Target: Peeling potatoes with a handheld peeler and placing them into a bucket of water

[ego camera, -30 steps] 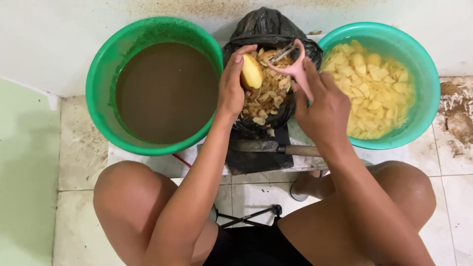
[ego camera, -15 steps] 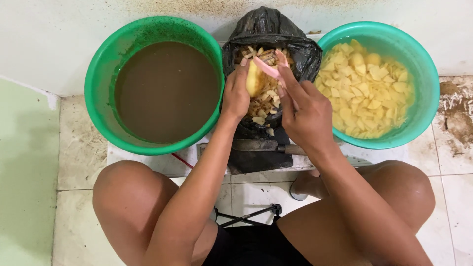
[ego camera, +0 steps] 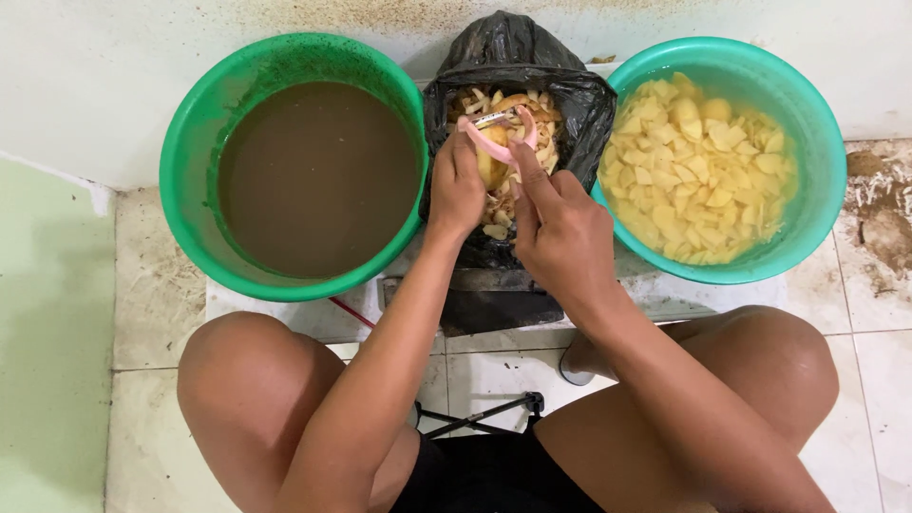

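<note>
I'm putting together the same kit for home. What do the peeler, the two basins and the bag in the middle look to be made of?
Peeler: pink frame, likely moulded plastic with a smooth matt look; the thin grey blade across it looks like metal. Both basins: green, glossy, with thin rolled rims, so probably plastic. Bag: thin black plastic film, crinkled and shiny at the folds.

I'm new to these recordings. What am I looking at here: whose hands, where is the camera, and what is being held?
There is no machine: a person squats on a tiled floor, and a camera on their head looks down. The left hand holds a partly peeled potato. The right hand holds a pink peeler against it, above a black bag of peelings. A green basin of brown water stands to the left, a green basin of cut potato pieces to the right.
</note>
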